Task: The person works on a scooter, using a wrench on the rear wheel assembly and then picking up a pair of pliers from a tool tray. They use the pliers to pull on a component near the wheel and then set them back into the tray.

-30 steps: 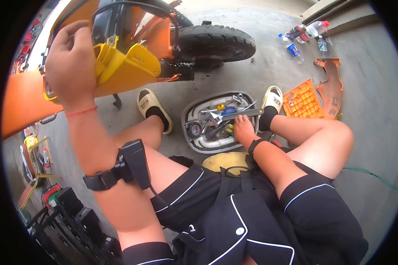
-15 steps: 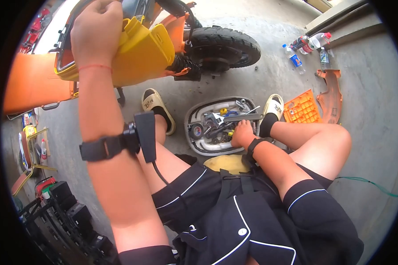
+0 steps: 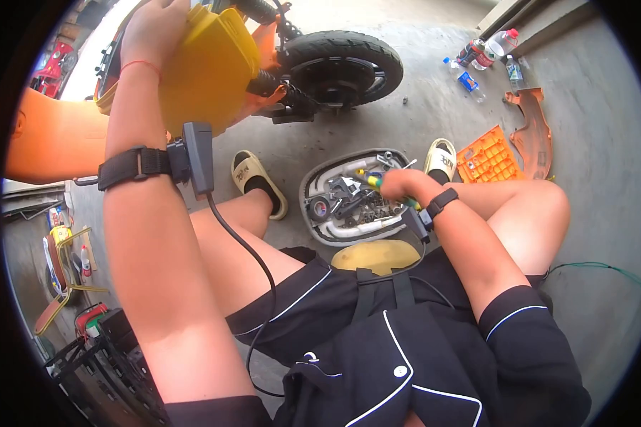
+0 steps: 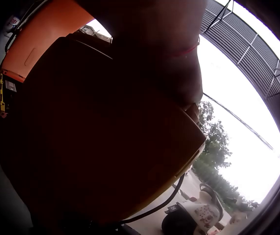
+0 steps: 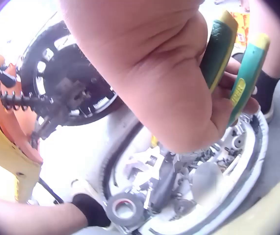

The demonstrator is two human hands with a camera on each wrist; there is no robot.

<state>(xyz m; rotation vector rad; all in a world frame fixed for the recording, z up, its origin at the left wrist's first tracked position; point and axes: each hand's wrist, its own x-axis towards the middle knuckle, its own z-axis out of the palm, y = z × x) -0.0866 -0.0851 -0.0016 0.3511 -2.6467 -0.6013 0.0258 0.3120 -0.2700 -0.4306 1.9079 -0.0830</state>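
At the upper left of the head view my left hand (image 3: 153, 34) grips the edge of a yellow body panel (image 3: 210, 75) on an orange scooter; its fingertips are hidden. The left wrist view shows this panel (image 4: 100, 132) dark from behind, with the wrist above it. Over the tool tray (image 3: 319, 231) my right hand (image 3: 400, 185) holds pliers with green and yellow handles (image 5: 247, 73). Both handles stick out past the palm in the right wrist view, and the hand hides the pliers' head. A roll of black tape (image 5: 123, 209), metal tools and small hardware lie in the tray.
The scooter's wheel (image 3: 342, 71) stands beyond the tray. Right of it lie an orange grid panel (image 3: 490, 158), a curved orange part (image 3: 530, 135) and several plastic bottles (image 3: 495, 50). My sandalled feet (image 3: 253, 174) flank the tray. A black frame (image 3: 96, 356) sits lower left.
My right hand has risen from the tray's contents and now holds the pliers. The left hand still grips the yellow panel, which appears turned, with more of its outer face showing.
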